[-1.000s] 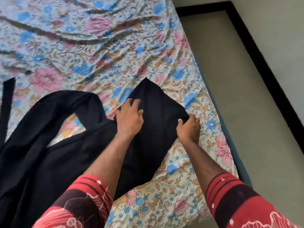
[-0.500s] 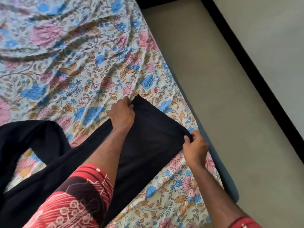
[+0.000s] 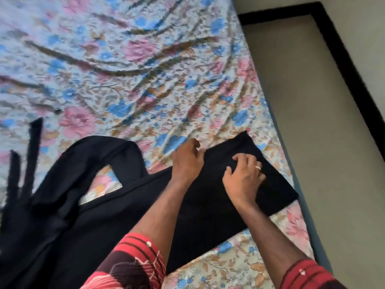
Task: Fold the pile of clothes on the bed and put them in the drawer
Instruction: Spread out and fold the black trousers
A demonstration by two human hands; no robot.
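A long black garment [image 3: 208,207] lies spread across the floral bed sheet [image 3: 129,80], its flat end near the bed's right edge and its straps trailing off to the left [image 3: 31,155]. My left hand [image 3: 187,161] rests at the far edge of the cloth, fingers curled on that edge. My right hand [image 3: 243,176], with a ring on one finger, presses flat on top of the black cloth with fingers apart. No drawer is in view.
The bed's right edge [image 3: 291,163] runs diagonally beside a beige floor [image 3: 323,122]. A black skirting strip [image 3: 343,59] borders the floor against the wall. The sheet beyond the garment is wrinkled.
My right hand has let go of the garment's right corner and moved inward, onto the cloth. My left hand stays at the far edge. The view has swung left.
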